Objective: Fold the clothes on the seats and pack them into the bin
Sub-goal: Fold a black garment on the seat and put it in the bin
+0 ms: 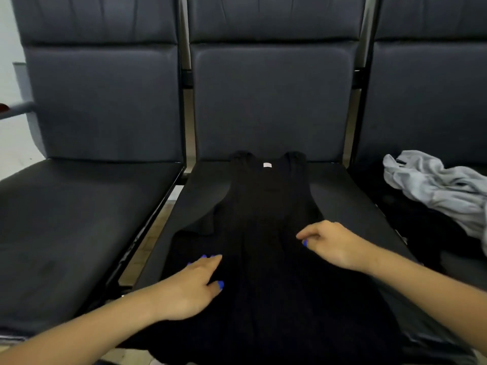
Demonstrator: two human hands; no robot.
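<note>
Sleeveless black cloth dress (pixel 263 233) spread flat on the middle dark padded seat (pixel 342 196), skirt hanging over its front edge, left hand (pixel 195 283) flat on the skirt with fingers straight, right hand (pixel 332 243) fingers curled on the cloth, crumpled grey garment (pixel 434 188) on the right seat.

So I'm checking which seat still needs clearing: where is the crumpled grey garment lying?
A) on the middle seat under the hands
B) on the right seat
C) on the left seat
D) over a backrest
B: the grey garment lies bunched on the right seat, while the black dress is the one spread on the middle seat.
</note>
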